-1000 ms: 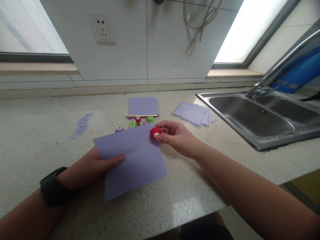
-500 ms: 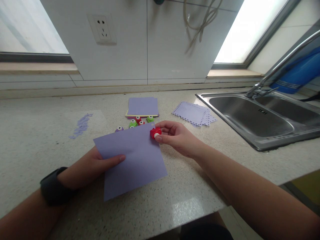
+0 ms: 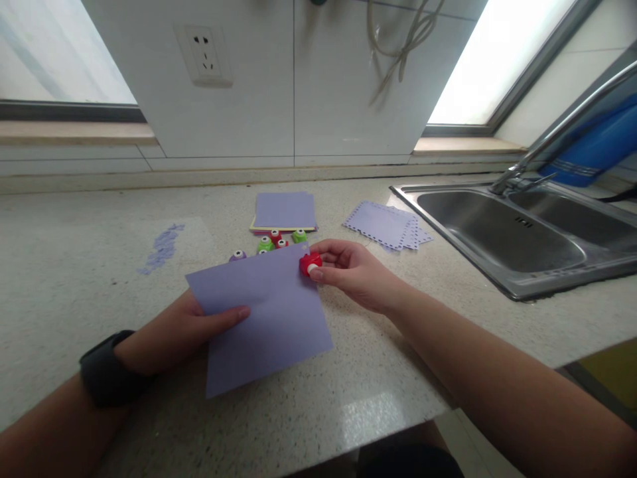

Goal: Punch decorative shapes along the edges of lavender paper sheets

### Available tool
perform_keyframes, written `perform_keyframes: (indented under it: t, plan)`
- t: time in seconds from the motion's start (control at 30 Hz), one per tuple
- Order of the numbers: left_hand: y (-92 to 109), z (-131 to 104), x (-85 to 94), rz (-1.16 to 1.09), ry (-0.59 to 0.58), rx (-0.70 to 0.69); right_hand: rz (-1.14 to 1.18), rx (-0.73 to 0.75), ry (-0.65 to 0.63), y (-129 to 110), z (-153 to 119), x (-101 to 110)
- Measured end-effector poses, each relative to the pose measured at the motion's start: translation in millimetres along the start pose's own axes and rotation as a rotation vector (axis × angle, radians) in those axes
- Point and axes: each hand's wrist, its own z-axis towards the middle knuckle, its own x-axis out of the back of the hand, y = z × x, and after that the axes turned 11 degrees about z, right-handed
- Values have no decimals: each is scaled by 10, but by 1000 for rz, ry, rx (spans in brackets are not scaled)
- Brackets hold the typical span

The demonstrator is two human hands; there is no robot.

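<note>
My left hand (image 3: 199, 325) grips a sheet of purple paper (image 3: 269, 338) by its left side, thumb on top and the other fingers hidden beneath. Between the thumb and fingers of my right hand (image 3: 346, 269) is a small red craft punch (image 3: 310, 264) with a white button. The punch sits over the paper's right edge, close to the far right corner, where a small punched hole shows. Behind the paper stand several more craft punches, among them a green one (image 3: 299, 236) and a purple one (image 3: 237, 255), some partly covered by the sheet.
A stack of coloured paper (image 3: 285, 211) lies near the wall. To its right are several purple sheets with punched edges (image 3: 381, 224). Small purple paper cut-outs (image 3: 164, 249) lie at the left. A steel sink (image 3: 478, 232) with a faucet (image 3: 562, 126) occupies the right.
Hands, paper and red punch hold almost the same places. Only a very slight shift of the whole view shows.
</note>
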Motion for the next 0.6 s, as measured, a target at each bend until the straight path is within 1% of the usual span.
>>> perform_keyframes:
  t: [0.23,0.43,0.6]
  plan:
    - [20,-6,1,-11,4,0,-9,19,-28,-20,-9,5]
    - [7,-19,4,-37,-2,25,-30,35,-19,-59,-15,16]
    - [30,-30,-12,-57,28,37,-52,29,-5,-85,-25,6]
